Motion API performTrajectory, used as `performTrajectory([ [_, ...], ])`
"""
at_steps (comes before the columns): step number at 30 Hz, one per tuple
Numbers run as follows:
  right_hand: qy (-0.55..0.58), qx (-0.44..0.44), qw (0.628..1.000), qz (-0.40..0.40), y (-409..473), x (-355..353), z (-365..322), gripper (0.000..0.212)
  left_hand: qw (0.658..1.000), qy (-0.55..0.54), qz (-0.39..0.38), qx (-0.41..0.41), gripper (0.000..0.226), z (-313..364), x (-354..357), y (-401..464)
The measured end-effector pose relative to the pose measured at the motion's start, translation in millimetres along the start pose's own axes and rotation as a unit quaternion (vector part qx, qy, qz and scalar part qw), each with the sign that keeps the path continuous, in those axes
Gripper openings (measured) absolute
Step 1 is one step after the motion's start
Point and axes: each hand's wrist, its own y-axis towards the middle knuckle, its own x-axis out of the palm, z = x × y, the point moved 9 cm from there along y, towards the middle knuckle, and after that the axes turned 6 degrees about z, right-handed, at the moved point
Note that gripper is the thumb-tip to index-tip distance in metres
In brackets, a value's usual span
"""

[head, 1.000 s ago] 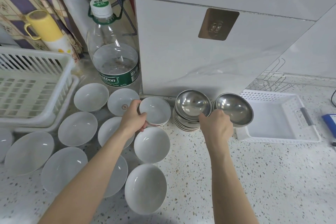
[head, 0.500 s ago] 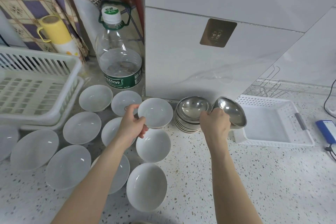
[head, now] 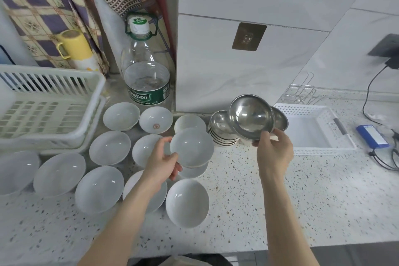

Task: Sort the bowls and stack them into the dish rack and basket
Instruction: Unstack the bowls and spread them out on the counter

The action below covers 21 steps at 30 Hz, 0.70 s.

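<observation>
Head view. My left hand (head: pixel 164 163) pinches a white ceramic bowl (head: pixel 191 147) by its near-left rim, thumb on top, fingers curled under it; the bowl is lifted clear of the tabletop (head: pixel 280 196) and tilted slightly toward me. My right hand (head: pixel 273 153) grips a steel bowl (head: pixel 251 115) by its lower rim, fingertips curled on the edge, and holds it raised and tipped so the hollow faces me. The two hands are apart, each clamped on its own bowl.

Just behind the steel bowl, beyond my right hand, stands a stack of steel bowls (head: pixel 222 131); another steel bowl (head: pixel 280 120) shows partly behind the held one. To the right of my right hand lies the white basket (head: pixel 313 110), with a wire rack (head: pixel 300 94) behind it. Left of and around my left hand, loose white bowls (head: pixel 110 148) sit spread on the tabletop; one lies directly under the lifted bowl. Far to the left of my left hand is the white dish rack (head: pixel 43 101). A water bottle (head: pixel 145 71) and a yellow mug (head: pixel 74 44) stand beyond them.
</observation>
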Motion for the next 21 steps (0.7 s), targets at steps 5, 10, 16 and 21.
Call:
performTrajectory([
  [5, 0.018, 0.085, 0.996, 0.037, -35, -36, 51, 0.031, 0.999, 0.008, -0.051, -0.001, 0.046, -13, 9, -28],
  [10, 0.028, 0.183, 0.981, 0.062, -64, -67, 101, 0.019, 0.996, 0.029, -0.083, -0.012, 0.044, -28, 22, -49],
  [16, 0.042, 0.250, 0.966, 0.060, -70, -77, 139, 0.025, 0.993, 0.061, -0.098, -0.013, 0.042, -34, 44, -58],
  [21, 0.043, 0.243, 0.969, 0.029, -41, -74, 151, 0.024, 0.992, 0.100, -0.070, 0.005, 0.042, -30, 73, -50],
])
